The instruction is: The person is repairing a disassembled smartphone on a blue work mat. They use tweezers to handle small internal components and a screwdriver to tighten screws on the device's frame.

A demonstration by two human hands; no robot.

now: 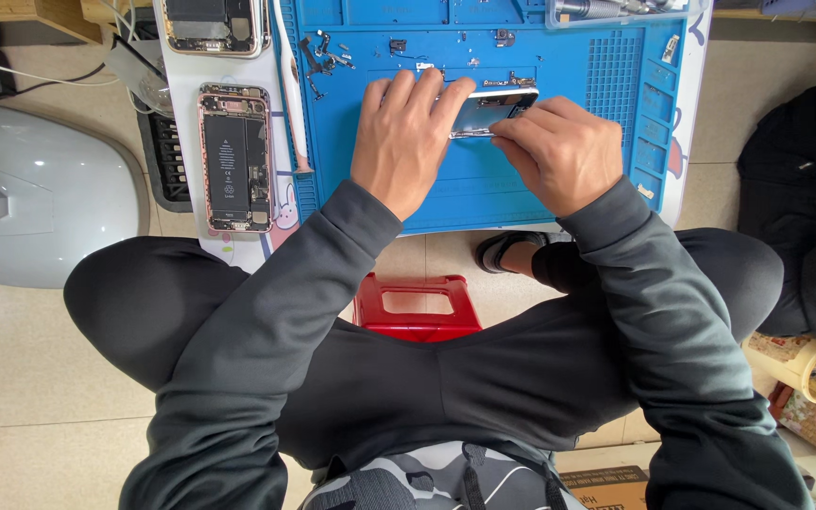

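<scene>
While the left hand (406,142) lies flat over one end of a phone body (488,111), fingers spread and curled on its far edge, the right hand (564,151) pinches narrowly at the near edge of the same phone, thumb and forefinger drawn together; whether anything small sits between those fingertips cannot be told. The phone body rests near the middle of the blue repair mat (578,80), which covers the low bench. Small screws and dark loose parts (323,52) lie on the mat beyond the left hand. Just off the mat's left edge sits an opened pink phone (234,156), its battery showing, and beyond that another opened phone (214,24). A white slim tool (287,85) lies along that left edge. Nearer than the mat, a red stool (416,307) shows between the person's knees.
</scene>
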